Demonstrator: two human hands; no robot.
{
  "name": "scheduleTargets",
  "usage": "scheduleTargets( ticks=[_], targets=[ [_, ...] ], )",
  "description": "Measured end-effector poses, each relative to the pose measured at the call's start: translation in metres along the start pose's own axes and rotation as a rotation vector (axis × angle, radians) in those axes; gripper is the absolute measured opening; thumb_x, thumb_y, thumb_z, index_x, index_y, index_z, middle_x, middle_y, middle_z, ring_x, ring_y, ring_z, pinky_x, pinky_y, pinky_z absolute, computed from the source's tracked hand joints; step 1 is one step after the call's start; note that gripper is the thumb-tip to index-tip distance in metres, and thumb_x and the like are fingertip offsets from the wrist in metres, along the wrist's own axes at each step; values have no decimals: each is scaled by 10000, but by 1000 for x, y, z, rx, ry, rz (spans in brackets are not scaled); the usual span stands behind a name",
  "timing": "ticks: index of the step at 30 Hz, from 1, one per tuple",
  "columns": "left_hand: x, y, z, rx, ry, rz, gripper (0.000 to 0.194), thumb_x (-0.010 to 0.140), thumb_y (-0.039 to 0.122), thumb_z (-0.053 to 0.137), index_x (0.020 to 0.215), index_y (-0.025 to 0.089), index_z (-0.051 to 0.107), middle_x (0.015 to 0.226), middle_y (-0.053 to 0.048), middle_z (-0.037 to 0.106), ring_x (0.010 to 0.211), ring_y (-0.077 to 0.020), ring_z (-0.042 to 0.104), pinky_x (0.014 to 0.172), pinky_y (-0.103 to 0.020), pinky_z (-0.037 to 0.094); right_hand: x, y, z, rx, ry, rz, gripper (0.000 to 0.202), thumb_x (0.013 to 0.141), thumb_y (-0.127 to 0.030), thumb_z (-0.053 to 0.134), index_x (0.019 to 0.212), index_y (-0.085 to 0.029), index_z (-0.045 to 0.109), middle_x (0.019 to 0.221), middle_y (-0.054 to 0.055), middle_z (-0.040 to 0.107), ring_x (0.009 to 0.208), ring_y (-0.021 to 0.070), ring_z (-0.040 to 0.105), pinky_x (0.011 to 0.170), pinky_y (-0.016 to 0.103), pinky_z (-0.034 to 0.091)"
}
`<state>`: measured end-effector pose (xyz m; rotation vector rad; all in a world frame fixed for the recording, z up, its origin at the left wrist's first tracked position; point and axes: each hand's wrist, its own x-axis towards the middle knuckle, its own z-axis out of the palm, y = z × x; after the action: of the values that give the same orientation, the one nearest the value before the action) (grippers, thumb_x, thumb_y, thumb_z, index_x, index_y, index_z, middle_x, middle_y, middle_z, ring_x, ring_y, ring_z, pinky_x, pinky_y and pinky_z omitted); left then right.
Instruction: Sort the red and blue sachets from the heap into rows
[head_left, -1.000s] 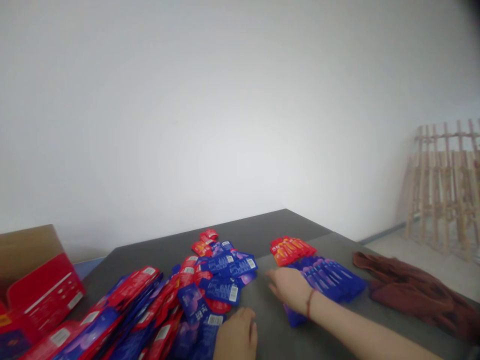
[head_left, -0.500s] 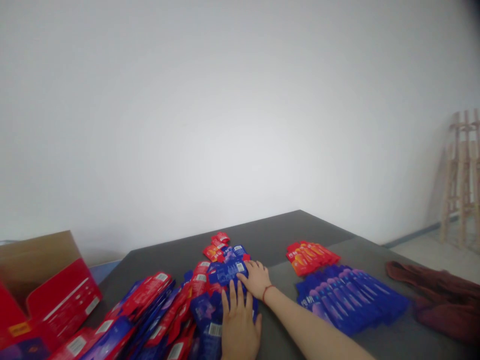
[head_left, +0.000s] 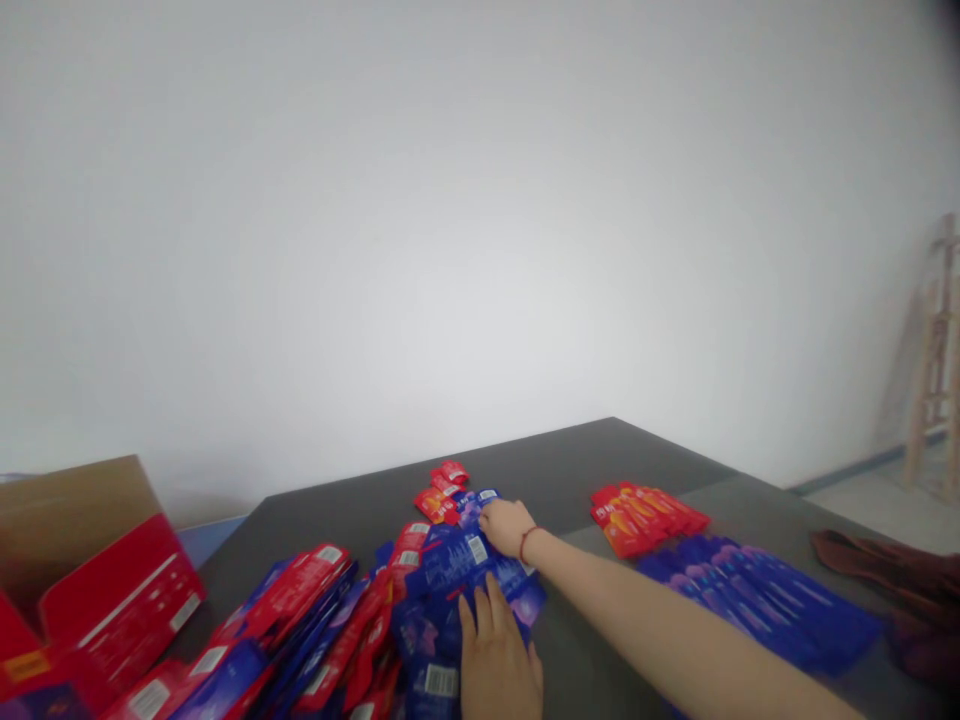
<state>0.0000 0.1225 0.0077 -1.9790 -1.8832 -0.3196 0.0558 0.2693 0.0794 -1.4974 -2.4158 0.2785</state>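
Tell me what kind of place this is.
Possibly a plain packing or sorting room: a dark grey flat-topped table bearing heaps of red and blue flat packets, an open red cardboard box, and a bare white wall behind.

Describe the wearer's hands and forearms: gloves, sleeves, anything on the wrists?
Both hands are bare, no gloves. The right hand has a thin, dark red cord-like band at the wrist; no sleeve shows on that forearm. The left hand shows no ring; its wrist is out of frame.
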Motion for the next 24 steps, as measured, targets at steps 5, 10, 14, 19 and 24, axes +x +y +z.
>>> scheduleTargets(
  ticks=[5, 10, 14, 19, 24],
  targets=[
    [0, 7, 14, 22, -72, -33, 683, 762, 484, 557, 1274, 34, 535, 1391, -233, 446, 1315, -375, 385, 1122, -507, 264, 55, -24, 9, -40, 32, -12, 344, 910, -395, 543, 1167, -169, 571, 1246, 89, 559, 1106, 241, 544, 936, 473, 434],
    [2, 18, 36, -8, -137, -115, 679, 751, 458, 548, 1279, 30, 532, 1382, -235, 452, 1315, -406, 371, 1128, -551, 248, 101, -35, 29, -24, 2, 13, 746, 743, -475, 704, 1355, -143, 438, 1425, 198, 397, 1307, 320, 367, 1036, 472, 324],
    [2, 28, 49, -77, -168, -146, 629, 813, 406, 460, 1304, 16, 505, 1398, -241, 428, 1336, -398, 340, 1132, -575, 244, 128, -34, 42, 19, -51, 40, 1050, 598, -572, 768, 1451, -181, 295, 1535, 209, 181, 1398, 391, 146, 1068, 580, 198],
    [-16, 33, 48, -180, -234, -129, 635, 829, 447, 424, 1320, 51, 505, 1405, -241, 404, 1323, -460, 324, 1066, -717, 235, 161, -29, 39, 107, -57, 68, 799, 761, -615, 624, 1377, -152, 413, 1454, 210, 346, 1293, 381, 373, 1001, 587, 325],
    [1, -9, 2, -421, -272, -6, 332, 906, 421, 440, 1129, 302, 655, 1237, -71, 632, 1172, -297, 551, 994, -495, 446, 181, -6, 23, 221, -25, -8, 326, 922, -363, 538, 1193, -181, 553, 1228, 84, 560, 1041, 222, 576, 879, 445, 489]
  ],
)
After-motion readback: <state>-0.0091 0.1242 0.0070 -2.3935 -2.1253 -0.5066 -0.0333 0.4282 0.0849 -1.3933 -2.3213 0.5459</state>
